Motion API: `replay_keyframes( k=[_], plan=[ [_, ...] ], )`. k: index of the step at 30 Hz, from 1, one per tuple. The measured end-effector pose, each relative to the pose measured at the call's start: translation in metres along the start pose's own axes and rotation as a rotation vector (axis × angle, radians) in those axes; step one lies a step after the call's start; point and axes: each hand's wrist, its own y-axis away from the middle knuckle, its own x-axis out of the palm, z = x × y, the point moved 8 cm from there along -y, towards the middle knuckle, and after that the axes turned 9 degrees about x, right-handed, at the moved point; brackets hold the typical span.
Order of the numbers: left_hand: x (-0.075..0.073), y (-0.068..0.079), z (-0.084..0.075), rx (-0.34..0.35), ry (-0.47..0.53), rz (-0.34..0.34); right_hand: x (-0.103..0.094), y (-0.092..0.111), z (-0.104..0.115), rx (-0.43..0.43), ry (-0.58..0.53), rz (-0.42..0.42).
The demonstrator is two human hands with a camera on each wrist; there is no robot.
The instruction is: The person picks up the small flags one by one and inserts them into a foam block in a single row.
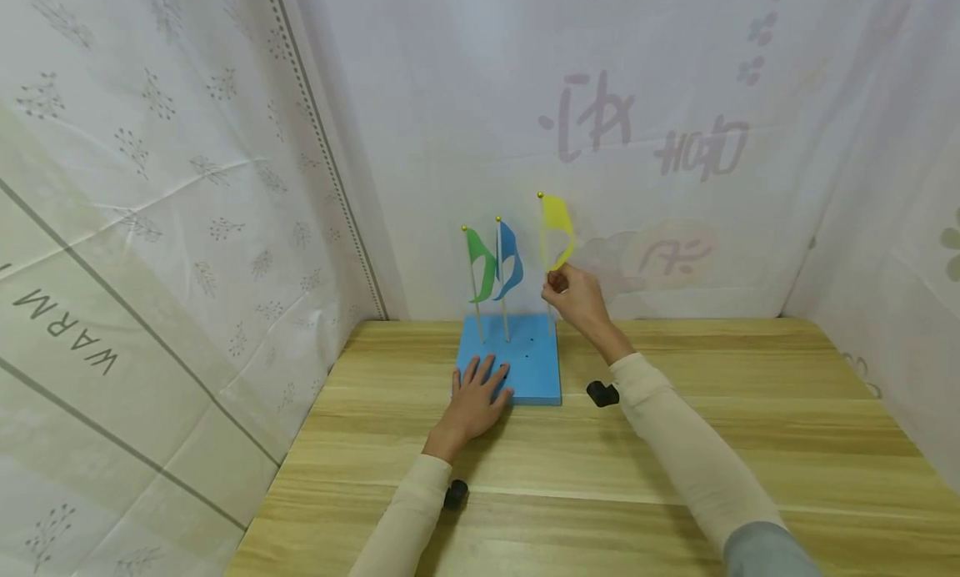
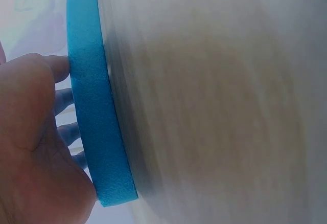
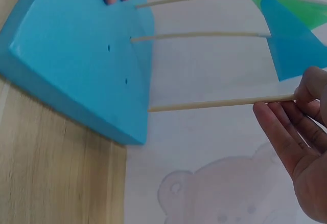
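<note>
My right hand [image 1: 579, 298] pinches the thin wooden stick [image 3: 219, 105] of a yellow flag [image 1: 557, 214] between thumb and fingers. The stick points down, its lower end right by the back right corner of a blue foam board [image 1: 540, 377]. My left hand [image 1: 476, 400] rests on the board's front left part with fingers spread; in the left wrist view its thumb [image 2: 60, 68] lies along the board's edge. Upright in the board, toward the back, stand a green flag [image 1: 480, 250] and a blue flag [image 1: 508, 242]. Small holes [image 3: 109, 48] show in the board's top.
The board lies on a wood-grain table [image 1: 675, 527] near its back edge. A printed white curtain [image 1: 465, 127] hangs behind and at both sides. Black wrist devices [image 1: 602, 393] show beside each forearm.
</note>
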Motion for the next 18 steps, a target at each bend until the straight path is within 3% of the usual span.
replay_keyframes(
  k=[9,18],
  plan=[
    [0.000,-0.001,0.000,0.001,0.002,-0.003,0.021,-0.005,0.009,0.000,0.011,0.021],
    [-0.001,0.000,0.000,-0.016,-0.014,0.016,0.038,-0.007,0.005,0.005,0.024,0.043]
  ],
)
